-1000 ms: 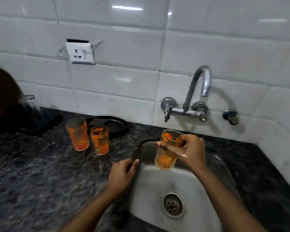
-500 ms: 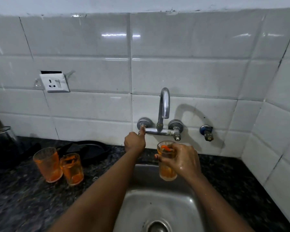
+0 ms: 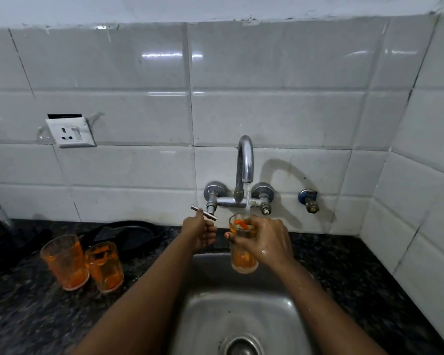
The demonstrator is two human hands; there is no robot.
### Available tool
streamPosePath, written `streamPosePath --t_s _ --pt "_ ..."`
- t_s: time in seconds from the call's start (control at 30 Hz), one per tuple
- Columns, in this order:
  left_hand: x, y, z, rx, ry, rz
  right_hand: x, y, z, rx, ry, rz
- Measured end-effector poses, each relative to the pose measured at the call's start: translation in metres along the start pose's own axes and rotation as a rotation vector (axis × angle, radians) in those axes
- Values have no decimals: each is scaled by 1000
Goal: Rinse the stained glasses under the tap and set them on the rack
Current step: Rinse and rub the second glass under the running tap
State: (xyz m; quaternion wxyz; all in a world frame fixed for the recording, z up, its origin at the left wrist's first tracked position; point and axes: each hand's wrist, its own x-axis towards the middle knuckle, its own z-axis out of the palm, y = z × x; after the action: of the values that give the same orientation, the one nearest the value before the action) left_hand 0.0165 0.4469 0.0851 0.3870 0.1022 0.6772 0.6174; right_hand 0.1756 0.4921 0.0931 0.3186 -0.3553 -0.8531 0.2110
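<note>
While white tiles (image 3: 139, 73) fill the wall ahead of me, a dark speckled worktop (image 3: 31, 316) runs along its foot, and a steel sink (image 3: 241, 311) is set into it right below me, its drain (image 3: 241, 347) at the bottom edge of my view. A black pan (image 3: 128, 234) lies on the worktop against the wall to my left, and a white socket (image 3: 71, 133) sits on the tiles above it. From the wall over the sink comes the tap (image 3: 245, 160), its curved spout arching toward me, and a thin stream of water (image 3: 247, 198) falls from its mouth.

My right hand (image 3: 264, 242) is over the sink, fingers wrapped around a stained glass (image 3: 242, 260), which I hold upright with its rim directly under the stream; orange residue clings inside it and my hand is wet. My left hand (image 3: 199, 233) is just beside it, fingers curled at the tap's left handle (image 3: 203, 212), a small metal crossbar; I touch it near its lower end, though I cannot tell how firmly I grip it.

Two more stained glasses stand upright on the worktop to my left, close together in front of the pan: the taller glass (image 3: 66, 262) and the shorter glass (image 3: 104, 266), both smeared orange.
</note>
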Motion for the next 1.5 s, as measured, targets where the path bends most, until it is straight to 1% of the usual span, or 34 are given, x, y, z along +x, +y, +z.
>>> streamPosePath --t_s 0.1,0.13,0.2,0.27,0.37,0.47,0.57,0.63,0.67,0.7,0.77,0.8,0.83,0.87,0.9,0.97,1.0,1.03,1.07,1.1,1.13,1.17,1.2,1.23,1.27,1.3,1.33,1.37,1.4,1.43,1.47,1.5 --pt "-17 -31 3 193 -210 -27 -1 0 -2 10 -10 10" --pt "-24 -40 5 205 -283 -58 -1 0 -3 5 -19 14" --pt "-35 -54 9 128 -391 -113 -3 0 -4 -6 -36 14" --pt "-38 -62 12 39 -419 -97 -4 0 -6 23 -26 31" --pt "-38 -65 13 -61 -425 -41 -4 5 -4 201 21 100" --pt "-35 -66 10 -123 -426 -3 -5 9 3 408 -47 220" --pt "-35 -68 3 -106 -453 30 -6 13 10 379 -148 223" --pt "-34 -64 -2 -45 -444 77 -3 15 9 375 -141 209" --pt "-31 -61 -5 18 -400 161 -2 15 7 361 -143 198" --pt "-28 -59 -9 113 -331 315 -1 16 6 324 -148 177" --pt "-23 -52 -16 396 -187 771 2 19 4 196 -143 127" --pt "-24 -47 -17 532 -141 986 4 21 5 133 -128 111" --pt "-28 -43 -18 638 -149 1142 7 22 4 78 -112 104" --pt "-29 -40 -16 705 -202 1238 10 24 4 23 -105 103" --pt "-32 -36 -14 758 -285 1284 13 25 2 -39 -105 94" --pt "-33 -31 -5 940 -470 1243 18 26 -4 -199 -130 33" --pt "-30 -28 1 1092 -551 1188 19 27 -7 -287 -148 -24" --pt "-23 -24 7 1313 -589 1181 20 27 -9 -374 -166 -91" --pt "-15 -18 11 1594 -570 1245 20 25 -10 -448 -190 -150" --pt "-6 -12 16 1806 -491 1393 20 23 -10 -502 -217 -195" --pt "4 -9 21 1878 -387 1608 21 21 -9 -531 -242 -218" --pt "8 -7 25 1841 -329 1744 23 19 -8 -538 -254 -227" --pt "7 -8 30 1725 -328 1769 25 18 -8 -536 -253 -227" --pt "0 -8 36 1571 -386 1655 26 18 -9 -536 -248 -230" --pt "-6 -8 40 1415 -447 1472 27 19 -10 -537 -244 -237" --pt "-16 -8 43 1337 -521 1182 27 21 -12 -532 -243 -242" --pt "-25 -10 44 1239 -633 843 26 22 -14 -525 -253 -237" --pt "-30 -9 43 1047 -731 578 25 21 -15 -526 -271 -218" --pt "-31 -7 40 781 -788 397 23 20 -16 -543 -291 -190" --pt "-31 -7 37 510 -815 277 21 17 -15 -578 -301 -163" --pt "-31 -10 34 262 -826 183 21 14 -14 -625 -298 -142" --pt "-30 -16 32 91 -784 135 21 10 -13 -679 -288 -130"
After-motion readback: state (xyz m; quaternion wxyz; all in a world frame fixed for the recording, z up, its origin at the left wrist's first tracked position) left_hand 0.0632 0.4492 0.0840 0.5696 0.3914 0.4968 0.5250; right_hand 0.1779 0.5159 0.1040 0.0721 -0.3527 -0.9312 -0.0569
